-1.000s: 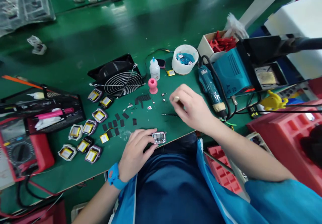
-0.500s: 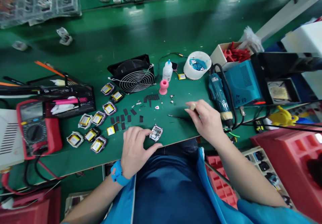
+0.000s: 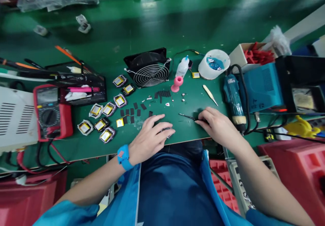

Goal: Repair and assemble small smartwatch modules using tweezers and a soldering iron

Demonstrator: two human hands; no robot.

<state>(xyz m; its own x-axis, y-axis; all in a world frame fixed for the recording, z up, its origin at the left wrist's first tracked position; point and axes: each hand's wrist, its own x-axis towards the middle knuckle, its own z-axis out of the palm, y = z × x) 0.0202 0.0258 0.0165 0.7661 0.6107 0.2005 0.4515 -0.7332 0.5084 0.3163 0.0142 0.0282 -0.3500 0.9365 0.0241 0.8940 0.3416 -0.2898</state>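
Observation:
My left hand, with a blue wristband, bends over a small device with its circuit board bare near the table's front edge. Its fingers lie around and across the device and hide most of it. Farther right, my right hand pinches the back end of thin black tweezers, which lie low over the table with their tip pointing left. A cream-handled pointed tool rests beyond that hand. Several black foam strips and a small yellow battery lie left of my left hand.
Several small devices with yellow batteries lie at left, beside a red multimeter. Behind stand a fan, a white bottle, a pink stand and a white tub. An electric screwdriver sits at right.
My right hand has put down the cream-handled tool and taken hold of the black tweezers. My left hand has moved over the small device. The view has shifted slightly.

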